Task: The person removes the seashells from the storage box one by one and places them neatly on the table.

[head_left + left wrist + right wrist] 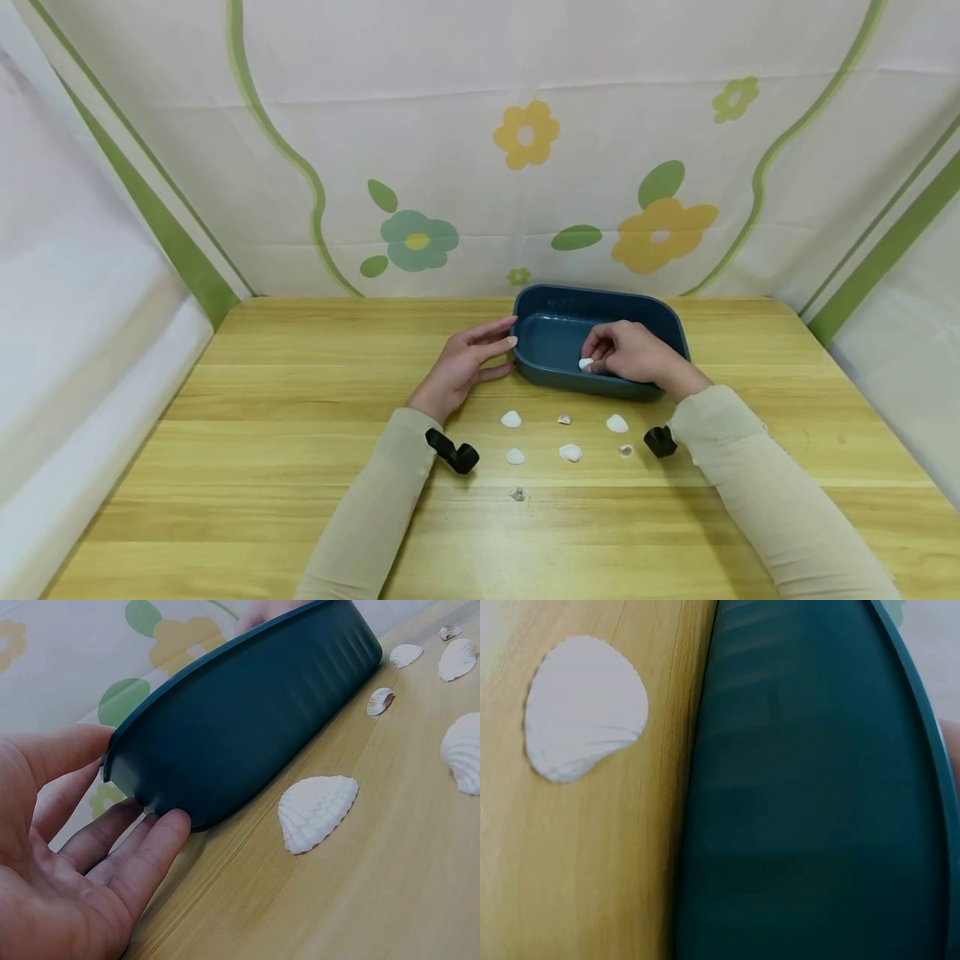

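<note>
A dark teal rectangular basin (549, 340) stands at the back of the wooden table. My right hand (633, 350) reaches over its near wall and pinches a white seashell (586, 364) inside the basin. At the basin's left end, my left hand (461, 365) rests its spread fingertips against the outer wall; the left wrist view shows the thumb (71, 746) at the rim and lower fingers against the side. In the right wrist view the basin's wall (810, 787) hides nearly all of the right hand.
In front of the basin lie several shells: larger white ones, such as a ribbed shell (316, 812) and a rounded shell (585, 709), and small brownish ones, such as a little shell (517, 494) nearest me. A flower-printed curtain (450, 100) hangs behind the table.
</note>
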The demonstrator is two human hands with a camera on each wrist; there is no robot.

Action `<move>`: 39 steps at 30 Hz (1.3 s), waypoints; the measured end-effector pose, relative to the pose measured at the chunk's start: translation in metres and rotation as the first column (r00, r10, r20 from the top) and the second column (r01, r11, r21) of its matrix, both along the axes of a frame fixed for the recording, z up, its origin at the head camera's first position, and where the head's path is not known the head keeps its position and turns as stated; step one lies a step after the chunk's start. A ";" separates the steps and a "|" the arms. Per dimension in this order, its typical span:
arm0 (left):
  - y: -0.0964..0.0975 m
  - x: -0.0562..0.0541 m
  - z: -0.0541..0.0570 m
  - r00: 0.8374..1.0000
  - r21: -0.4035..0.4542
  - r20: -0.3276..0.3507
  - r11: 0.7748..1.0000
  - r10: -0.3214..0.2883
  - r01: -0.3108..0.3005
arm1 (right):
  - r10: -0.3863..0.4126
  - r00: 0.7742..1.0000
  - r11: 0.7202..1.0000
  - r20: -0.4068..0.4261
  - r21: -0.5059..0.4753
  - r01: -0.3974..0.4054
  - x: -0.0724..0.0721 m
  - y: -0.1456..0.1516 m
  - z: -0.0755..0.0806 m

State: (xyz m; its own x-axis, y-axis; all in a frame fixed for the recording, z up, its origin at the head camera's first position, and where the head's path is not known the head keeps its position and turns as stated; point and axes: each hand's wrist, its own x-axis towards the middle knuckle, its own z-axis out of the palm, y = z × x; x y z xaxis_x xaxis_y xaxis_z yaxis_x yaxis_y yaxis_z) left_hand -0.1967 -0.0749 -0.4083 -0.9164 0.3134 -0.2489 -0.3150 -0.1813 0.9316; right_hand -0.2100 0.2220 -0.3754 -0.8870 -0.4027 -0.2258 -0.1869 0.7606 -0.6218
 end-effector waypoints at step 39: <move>0.002 -0.004 -0.001 1.000 -0.008 -0.001 1.000 -0.002 0.002 | -0.077 0.997 0.981 -0.021 -0.179 0.072 0.009 -0.002 0.035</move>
